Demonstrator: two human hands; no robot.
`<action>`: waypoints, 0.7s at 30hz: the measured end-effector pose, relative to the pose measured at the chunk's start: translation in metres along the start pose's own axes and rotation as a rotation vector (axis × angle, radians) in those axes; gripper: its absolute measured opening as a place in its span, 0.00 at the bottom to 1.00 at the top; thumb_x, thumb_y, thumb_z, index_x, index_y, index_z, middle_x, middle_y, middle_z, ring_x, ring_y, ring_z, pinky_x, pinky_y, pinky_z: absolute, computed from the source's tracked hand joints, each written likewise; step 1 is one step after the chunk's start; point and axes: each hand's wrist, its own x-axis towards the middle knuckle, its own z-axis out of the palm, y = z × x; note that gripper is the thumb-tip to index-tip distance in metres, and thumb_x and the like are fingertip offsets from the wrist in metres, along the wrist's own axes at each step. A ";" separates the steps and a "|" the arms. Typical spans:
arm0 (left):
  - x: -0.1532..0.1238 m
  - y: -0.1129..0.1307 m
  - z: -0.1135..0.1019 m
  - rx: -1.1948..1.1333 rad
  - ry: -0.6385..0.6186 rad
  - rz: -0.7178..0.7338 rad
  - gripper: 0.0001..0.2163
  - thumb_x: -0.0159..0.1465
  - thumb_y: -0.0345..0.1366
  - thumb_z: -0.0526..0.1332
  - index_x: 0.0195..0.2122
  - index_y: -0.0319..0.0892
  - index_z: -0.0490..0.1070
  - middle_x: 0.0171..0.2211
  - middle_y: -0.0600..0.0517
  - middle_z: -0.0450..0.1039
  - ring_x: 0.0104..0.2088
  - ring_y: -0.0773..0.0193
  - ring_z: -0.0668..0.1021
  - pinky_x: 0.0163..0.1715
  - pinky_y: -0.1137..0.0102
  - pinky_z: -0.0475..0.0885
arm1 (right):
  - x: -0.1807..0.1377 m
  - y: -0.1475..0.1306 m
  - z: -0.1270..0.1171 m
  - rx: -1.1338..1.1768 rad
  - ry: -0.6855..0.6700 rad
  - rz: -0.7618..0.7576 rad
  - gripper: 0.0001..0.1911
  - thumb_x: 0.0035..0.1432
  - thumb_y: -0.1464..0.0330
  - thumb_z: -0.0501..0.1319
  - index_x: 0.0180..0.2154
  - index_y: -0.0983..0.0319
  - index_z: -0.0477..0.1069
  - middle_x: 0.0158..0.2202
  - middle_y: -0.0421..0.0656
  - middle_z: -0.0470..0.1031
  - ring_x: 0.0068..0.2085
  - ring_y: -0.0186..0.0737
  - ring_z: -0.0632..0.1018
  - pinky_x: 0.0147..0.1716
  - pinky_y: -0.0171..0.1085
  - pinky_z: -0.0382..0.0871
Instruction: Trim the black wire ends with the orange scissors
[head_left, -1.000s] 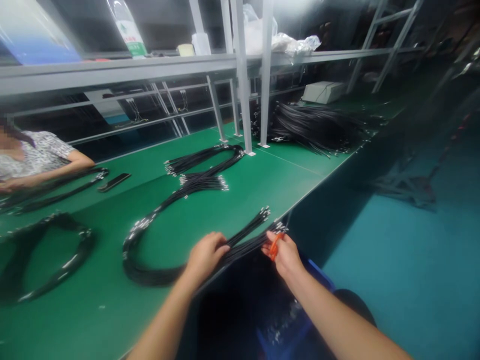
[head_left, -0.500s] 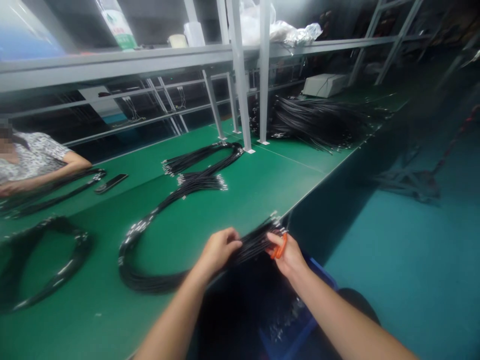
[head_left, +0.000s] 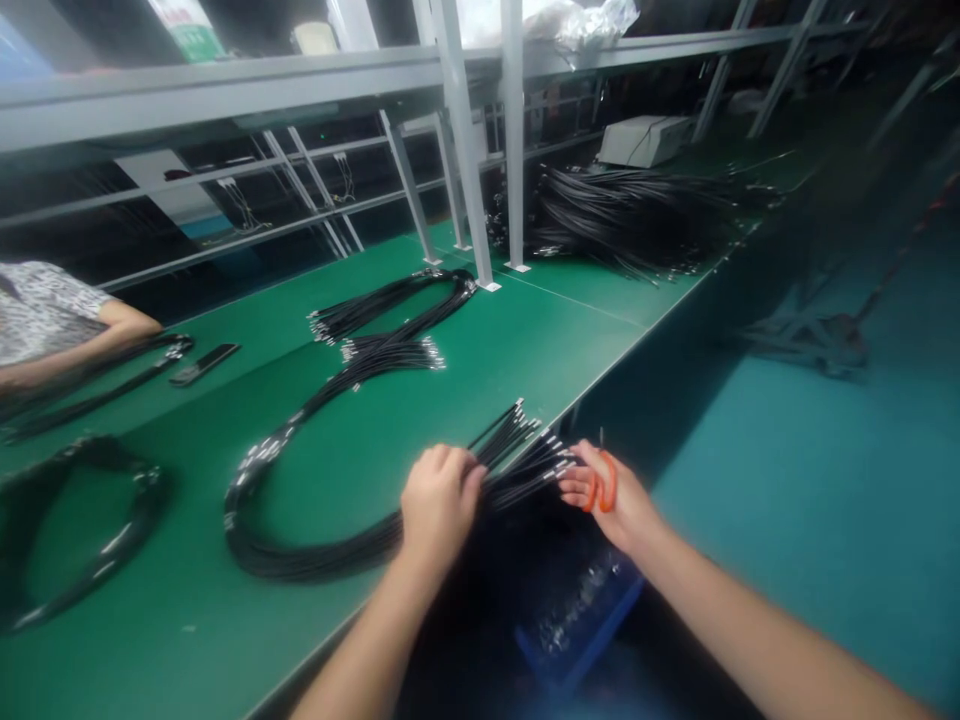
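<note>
My left hand is closed around a bundle of black cables near the table edge. Beyond the fist, the loose cable ends fan out, tipped with pale metal. My right hand is just right of those tips, with orange-handled scissors hooked on its fingers. A short dark tip of the scissors points up, and the rest is hidden by the hand. Whether the right fingertips touch the nearest cable ends I cannot tell. From my left hand the bundle curves left, then back up across the green table.
Below the table edge is a blue bin with small clear bits inside. More cable coils lie at left, near a phone-like dark object and a co-worker's arm. Shelf posts and a large cable pile stand farther back.
My right hand with the scissors has moved right, away from the cable bundle. The cable ends have spread into a wider fan. The camera view has shifted slightly.
</note>
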 end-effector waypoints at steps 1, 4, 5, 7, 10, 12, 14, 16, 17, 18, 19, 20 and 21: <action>-0.008 0.005 0.001 -0.007 -0.007 0.049 0.06 0.64 0.39 0.56 0.37 0.45 0.70 0.37 0.49 0.72 0.39 0.57 0.72 0.39 0.66 0.65 | -0.004 -0.003 -0.008 -0.014 0.015 -0.004 0.16 0.49 0.61 0.68 0.36 0.62 0.68 0.22 0.41 0.76 0.21 0.37 0.77 0.21 0.33 0.72; -0.029 0.014 0.011 0.001 -0.010 0.140 0.04 0.62 0.36 0.59 0.37 0.44 0.71 0.37 0.48 0.73 0.38 0.55 0.72 0.37 0.63 0.64 | -0.017 -0.002 -0.028 -0.043 0.031 0.001 0.16 0.50 0.61 0.68 0.38 0.62 0.69 0.23 0.43 0.78 0.22 0.36 0.76 0.21 0.31 0.70; -0.034 0.015 0.015 0.008 -0.002 0.151 0.05 0.63 0.34 0.58 0.37 0.44 0.72 0.36 0.47 0.73 0.38 0.55 0.72 0.36 0.63 0.64 | -0.022 0.002 -0.032 -0.045 0.029 0.009 0.16 0.51 0.60 0.67 0.38 0.62 0.69 0.24 0.43 0.78 0.22 0.36 0.76 0.21 0.31 0.71; -0.040 0.013 0.023 0.015 0.018 0.166 0.08 0.65 0.32 0.54 0.37 0.44 0.72 0.34 0.47 0.74 0.37 0.56 0.73 0.35 0.63 0.64 | -0.032 0.014 -0.036 -0.042 0.021 0.031 0.16 0.52 0.59 0.66 0.39 0.61 0.69 0.25 0.44 0.78 0.23 0.36 0.76 0.22 0.32 0.71; -0.043 0.007 0.028 0.001 0.042 0.197 0.11 0.67 0.32 0.51 0.39 0.44 0.73 0.33 0.48 0.75 0.36 0.58 0.74 0.35 0.64 0.64 | -0.045 0.033 -0.036 -0.047 0.008 0.057 0.16 0.54 0.58 0.64 0.40 0.61 0.68 0.26 0.43 0.78 0.24 0.36 0.76 0.23 0.33 0.70; -0.044 0.007 0.026 -0.011 0.065 0.199 0.11 0.67 0.31 0.50 0.42 0.44 0.72 0.35 0.48 0.76 0.37 0.59 0.74 0.35 0.64 0.64 | -0.052 0.042 -0.035 -0.072 -0.009 0.068 0.17 0.55 0.57 0.62 0.42 0.61 0.68 0.26 0.43 0.78 0.25 0.37 0.76 0.24 0.34 0.70; -0.046 0.011 0.021 -0.025 0.095 0.182 0.11 0.67 0.29 0.50 0.42 0.43 0.71 0.38 0.47 0.75 0.38 0.58 0.73 0.36 0.64 0.64 | -0.056 0.045 -0.034 -0.119 -0.033 0.076 0.20 0.55 0.57 0.63 0.45 0.61 0.68 0.26 0.43 0.77 0.24 0.37 0.76 0.24 0.35 0.70; -0.051 0.021 0.016 -0.048 0.110 0.171 0.10 0.66 0.28 0.51 0.40 0.42 0.71 0.38 0.46 0.74 0.38 0.57 0.73 0.36 0.63 0.65 | -0.059 0.043 -0.035 -0.190 -0.048 0.064 0.25 0.50 0.59 0.67 0.48 0.61 0.67 0.24 0.40 0.76 0.21 0.37 0.74 0.20 0.35 0.68; -0.053 0.028 0.014 -0.063 0.106 0.175 0.09 0.65 0.28 0.52 0.39 0.42 0.71 0.36 0.46 0.74 0.36 0.58 0.73 0.35 0.63 0.65 | -0.060 0.042 -0.036 -0.229 -0.045 0.045 0.27 0.46 0.61 0.70 0.48 0.61 0.67 0.23 0.39 0.75 0.19 0.37 0.73 0.18 0.34 0.66; -0.056 0.035 0.013 -0.080 0.096 0.188 0.08 0.64 0.28 0.52 0.37 0.42 0.70 0.34 0.47 0.74 0.34 0.58 0.73 0.34 0.63 0.65 | -0.061 0.040 -0.036 -0.264 -0.032 0.020 0.28 0.43 0.63 0.72 0.47 0.60 0.68 0.22 0.37 0.74 0.17 0.35 0.71 0.16 0.33 0.63; -0.057 0.042 0.012 -0.098 0.081 0.208 0.07 0.63 0.28 0.53 0.36 0.42 0.70 0.31 0.47 0.73 0.32 0.59 0.73 0.33 0.63 0.65 | -0.062 0.038 -0.036 -0.291 -0.016 -0.007 0.29 0.40 0.65 0.73 0.45 0.60 0.68 0.22 0.36 0.73 0.16 0.34 0.70 0.15 0.32 0.60; -0.059 0.050 0.011 -0.113 0.066 0.232 0.07 0.63 0.27 0.53 0.35 0.43 0.70 0.29 0.48 0.73 0.31 0.59 0.73 0.31 0.63 0.65 | -0.063 0.037 -0.035 -0.305 0.003 -0.034 0.28 0.38 0.66 0.74 0.43 0.60 0.68 0.22 0.35 0.73 0.16 0.32 0.68 0.14 0.31 0.57; -0.059 0.056 0.011 -0.133 0.051 0.252 0.07 0.63 0.27 0.53 0.34 0.43 0.70 0.28 0.49 0.72 0.30 0.60 0.73 0.30 0.64 0.65 | -0.064 0.035 -0.034 -0.306 0.020 -0.058 0.26 0.39 0.65 0.74 0.41 0.59 0.68 0.22 0.35 0.73 0.16 0.31 0.67 0.15 0.31 0.56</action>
